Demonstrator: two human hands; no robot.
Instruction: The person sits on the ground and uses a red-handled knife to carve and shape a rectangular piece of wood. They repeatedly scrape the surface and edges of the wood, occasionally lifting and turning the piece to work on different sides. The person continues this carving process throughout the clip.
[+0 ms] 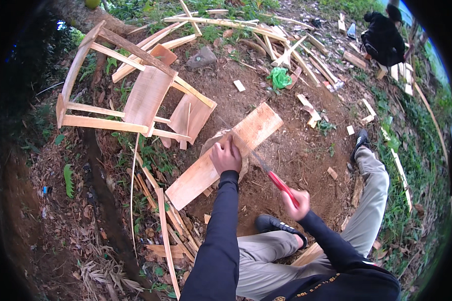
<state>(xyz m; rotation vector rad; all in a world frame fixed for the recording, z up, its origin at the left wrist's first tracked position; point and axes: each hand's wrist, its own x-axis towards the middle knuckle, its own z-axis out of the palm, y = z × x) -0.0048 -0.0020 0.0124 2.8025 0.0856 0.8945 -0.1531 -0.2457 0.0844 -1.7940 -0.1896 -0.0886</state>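
Makeshift woodworking yard, outdoors. Marks of it about me: bare brown soil [319, 163], green undergrowth [422, 150], leaf litter [78, 236]; one tree trunk [93, 18], ahead to my left; pale timber strips [226, 22], numerous, strewn about; one wooden chair-like frame [148, 95]; one red-handled saw [280, 184] in my right hand [299, 204], its blade across a plank [198, 178]; one other person [384, 39], dark-clothed, beside cut wood [403, 74].

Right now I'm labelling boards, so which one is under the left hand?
The wide board mid-picture: the left hand rests on it and the red-handled saw crosses it. Neither hand touches any other board.
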